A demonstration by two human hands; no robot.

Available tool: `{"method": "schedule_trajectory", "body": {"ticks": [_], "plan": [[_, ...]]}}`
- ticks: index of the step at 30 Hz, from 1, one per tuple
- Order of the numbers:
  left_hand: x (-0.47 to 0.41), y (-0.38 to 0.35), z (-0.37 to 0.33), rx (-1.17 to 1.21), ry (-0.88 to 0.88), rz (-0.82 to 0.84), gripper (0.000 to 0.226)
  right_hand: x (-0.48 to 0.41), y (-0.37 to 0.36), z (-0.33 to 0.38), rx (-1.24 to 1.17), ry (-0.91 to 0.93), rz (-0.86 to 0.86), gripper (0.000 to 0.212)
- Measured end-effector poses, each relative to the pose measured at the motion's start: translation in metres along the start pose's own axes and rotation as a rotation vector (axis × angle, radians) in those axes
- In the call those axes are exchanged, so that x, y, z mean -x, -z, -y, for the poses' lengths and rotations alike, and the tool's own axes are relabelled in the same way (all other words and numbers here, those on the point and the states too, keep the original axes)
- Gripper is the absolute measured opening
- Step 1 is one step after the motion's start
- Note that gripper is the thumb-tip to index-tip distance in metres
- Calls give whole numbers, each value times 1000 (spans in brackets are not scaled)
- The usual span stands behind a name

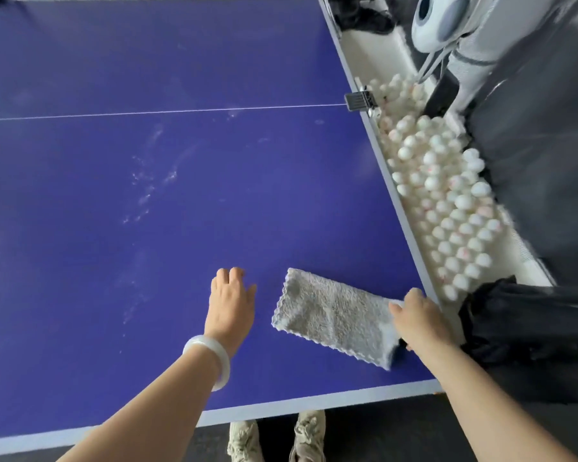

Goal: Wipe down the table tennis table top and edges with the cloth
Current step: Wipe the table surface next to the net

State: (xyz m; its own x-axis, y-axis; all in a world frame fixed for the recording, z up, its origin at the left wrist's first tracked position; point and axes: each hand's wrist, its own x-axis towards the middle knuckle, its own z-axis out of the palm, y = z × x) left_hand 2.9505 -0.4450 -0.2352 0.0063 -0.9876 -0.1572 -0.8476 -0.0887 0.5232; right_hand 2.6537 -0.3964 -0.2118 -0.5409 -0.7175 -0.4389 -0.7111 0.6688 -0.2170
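Balls (447, 211) are heaped in the tray (451, 316) at right; cloth (331, 315) is gripped by right hand (421, 321); left hand (231, 301) is laid open on bench (147, 61).

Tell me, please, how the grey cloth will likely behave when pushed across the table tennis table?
Probably floppy: the grey cloth lies limp and flat where the right hand grips its end. Its fluffy pile looks light, and may bunch rather than glide on the table tennis table.

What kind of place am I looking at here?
Most likely a table tennis practice room. A blue table with a white centre line fills the view, a heap of white balls lies along its right edge, and a white machine, perhaps a ball feeder, stands beyond.
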Motion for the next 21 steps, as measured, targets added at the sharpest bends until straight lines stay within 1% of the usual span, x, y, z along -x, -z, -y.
{"method": "schedule_trajectory", "body": {"ticks": [1,2,3,4,5,6,7,8,9,10,12,13,14,15,17,18,19,20,21], "plan": [[3,-2,9,-84,-47,4,30,2,-5,2,195,147,-146,13],[6,-3,16,-149,-93,-3,30,5,-10,6,265,354,-273,15],[8,-5,24,-194,-136,-13,31,9,-17,15,239,595,-339,26],[8,-6,30,-229,-173,-9,33,11,-26,25,192,830,-349,36],[8,-7,35,-261,-213,8,38,11,-36,34,191,1012,-275,43],[6,-7,39,-293,-256,24,44,9,-46,43,260,1138,-145,49],[2,-8,44,-325,-303,27,49,7,-55,51,377,1210,-8,52],[-1,-8,49,-352,-345,24,52,0,-64,54,468,1249,84,54],[-5,-9,54,-377,-378,25,54,-7,-71,57,530,1256,136,56],[-8,-10,59,-393,-404,25,53,-13,-77,56,559,1274,117,58],[-9,-11,66,-402,-445,15,50,-19,-85,51,572,1287,-8,59],[-8,-13,70,-400,-449,24,53,-21,-90,50,508,1240,-83,58],[-7,-14,74,-397,-448,33,55,-21,-94,50,404,1137,-158,57],[-8,-15,76,-393,-446,30,55,-17,-96,55,301,977,-211,56],[-10,-17,79,-386,-450,15,56,2,-110,72,154,627,-280,59],[-10,-18,79,-382,-454,6,56,16,-121,83,111,520,-303,61],[-10,-18,78,-378,-456,0,56,31,-132,94,81,472,-305,62],[-10,-18,78,-374,-457,-3,56,45,-144,103,43,473,-306,62],[-11,-18,78,-373,-458,-4,56,56,-153,106,15,513,-292,61]]}}
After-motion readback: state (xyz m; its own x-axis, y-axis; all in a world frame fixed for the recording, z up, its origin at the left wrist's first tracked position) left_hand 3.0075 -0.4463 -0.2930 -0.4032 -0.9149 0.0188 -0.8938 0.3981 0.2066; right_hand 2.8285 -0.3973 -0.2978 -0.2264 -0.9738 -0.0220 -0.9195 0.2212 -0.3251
